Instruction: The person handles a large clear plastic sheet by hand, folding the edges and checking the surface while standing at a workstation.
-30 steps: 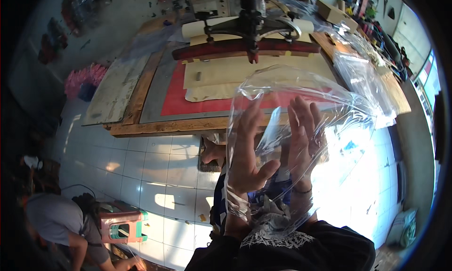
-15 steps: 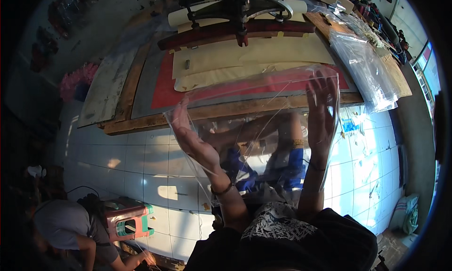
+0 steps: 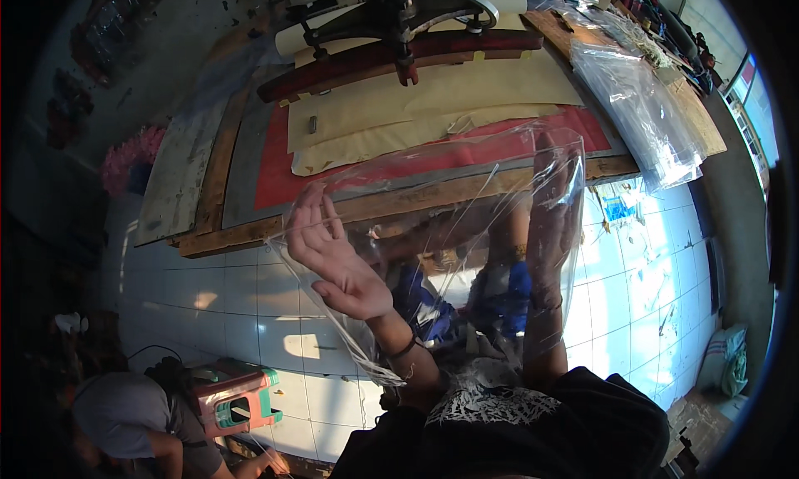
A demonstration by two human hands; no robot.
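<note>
A large clear plastic bag (image 3: 449, 198) is stretched between my arms, in front of the table edge. My right hand (image 3: 553, 188) shows through the film along the bag's right side, fingers pointing up and straight. At the bag's left side my left hand (image 3: 337, 263) is open, palm up, with its fingers spread and lightly curled. Whether that hand lies inside the film or against its outer face, I cannot tell. Below it, the bag's lower left edge gathers into folds beside my left wrist.
Ahead stands a work table (image 3: 349, 211) with a red sheet (image 3: 270, 175), cream paper (image 3: 358, 121) and a dark metal press bar (image 3: 399, 63). Flat clear plastic bags (image 3: 641, 104) hang over its right corner. At lower left, a person (image 3: 125, 412) bends beside a red-green stool (image 3: 237, 396).
My left hand has turned palm up and its fingers have curled a little. The film has slackened and creased, and its lower left edge has bunched near my left wrist.
</note>
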